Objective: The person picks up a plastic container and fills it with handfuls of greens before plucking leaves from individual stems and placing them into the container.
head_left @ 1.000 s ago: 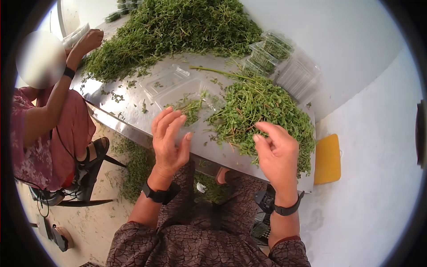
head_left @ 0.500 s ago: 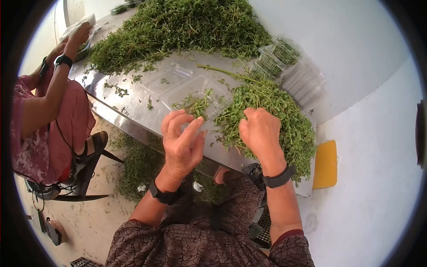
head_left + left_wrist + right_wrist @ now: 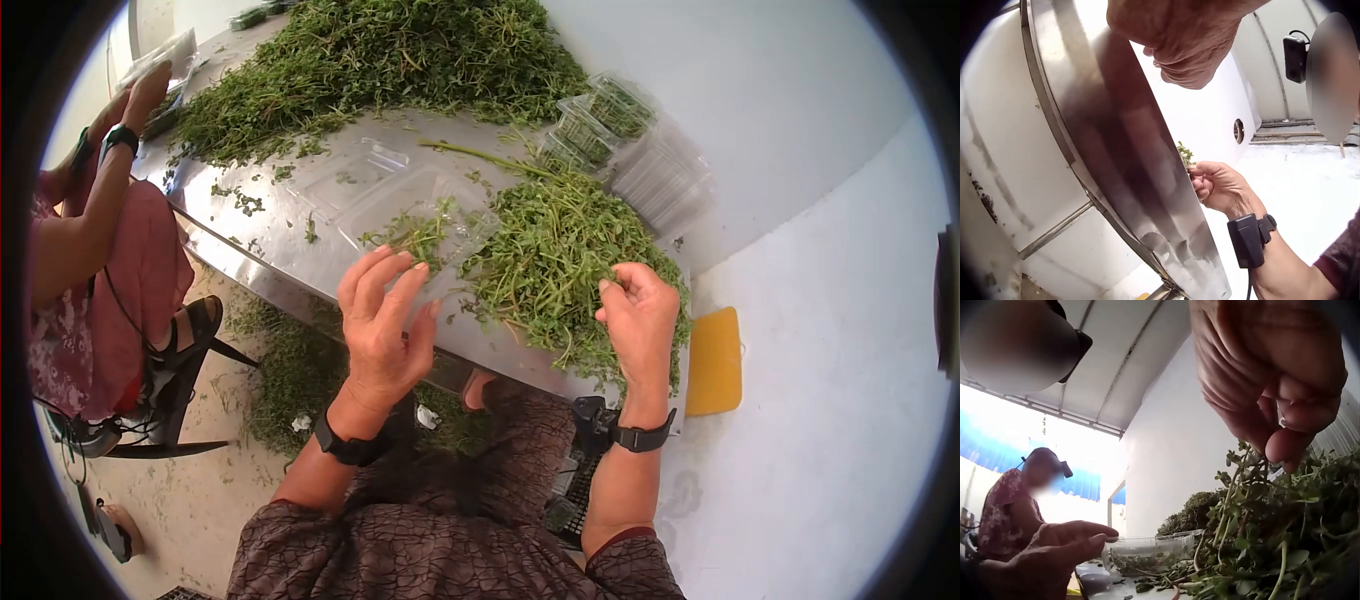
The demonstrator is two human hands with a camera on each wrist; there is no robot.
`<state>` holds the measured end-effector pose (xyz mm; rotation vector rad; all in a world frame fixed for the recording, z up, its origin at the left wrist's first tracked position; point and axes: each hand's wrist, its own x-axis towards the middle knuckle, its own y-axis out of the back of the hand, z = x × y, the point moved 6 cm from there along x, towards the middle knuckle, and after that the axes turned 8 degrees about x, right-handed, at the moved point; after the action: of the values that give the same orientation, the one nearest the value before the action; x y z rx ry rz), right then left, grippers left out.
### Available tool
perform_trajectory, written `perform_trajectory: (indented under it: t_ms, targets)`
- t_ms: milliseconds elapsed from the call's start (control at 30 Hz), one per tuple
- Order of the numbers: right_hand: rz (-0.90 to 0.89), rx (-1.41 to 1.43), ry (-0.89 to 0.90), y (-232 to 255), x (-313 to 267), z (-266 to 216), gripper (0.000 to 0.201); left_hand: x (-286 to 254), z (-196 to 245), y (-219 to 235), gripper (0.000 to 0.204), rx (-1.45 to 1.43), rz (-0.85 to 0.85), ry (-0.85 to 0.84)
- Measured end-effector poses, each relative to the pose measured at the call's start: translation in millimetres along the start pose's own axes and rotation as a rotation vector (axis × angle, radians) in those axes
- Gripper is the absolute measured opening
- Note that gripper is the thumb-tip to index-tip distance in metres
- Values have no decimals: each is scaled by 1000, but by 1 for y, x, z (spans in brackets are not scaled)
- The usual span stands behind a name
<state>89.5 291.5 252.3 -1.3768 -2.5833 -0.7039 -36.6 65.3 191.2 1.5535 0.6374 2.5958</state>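
Note:
At the right side of the metal table, my right hand (image 3: 643,325) is over the nearer pile of leafy greens (image 3: 560,240). In the right wrist view its thumb and fingers pinch the top of a green sprig (image 3: 1241,472), whose lower stems run down into the pile. My left hand (image 3: 382,325) hovers at the table's front edge, fingers loosely bent and holding nothing. Just beyond its fingertips lies an open clear plastic clamshell box (image 3: 425,185) with a few loose sprigs (image 3: 415,232) in it.
A large heap of greens (image 3: 400,70) covers the back. Filled clear boxes (image 3: 590,125) and stacked unfilled ones (image 3: 660,190) stand by the wall. At the left another person (image 3: 100,250) sits with hands at a plastic box. A yellow board (image 3: 716,362) is beside the table's right end.
My right hand went from held above the pile with thumb and fingers apart to down at it, and now pinches a sprig. My left hand stays near the clear box.

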Motion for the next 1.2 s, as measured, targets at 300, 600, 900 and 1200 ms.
perform_trajectory:
  t_ms: [300,600,900,1200]
  targets:
    - [-32,-204,54,2,-9,16,27,-1,-3,1,51,-17,-4,16]
    - [-74,-463,96,-17,-21,-14,47,0,-1,3,51,-20,30,9]
    - [-105,-628,246,-31,-22,-8,30,1,-2,5,51,-6,40,6]
    - [106,-119,124,-1,-19,4,14,1,-3,8,50,-30,67,20]
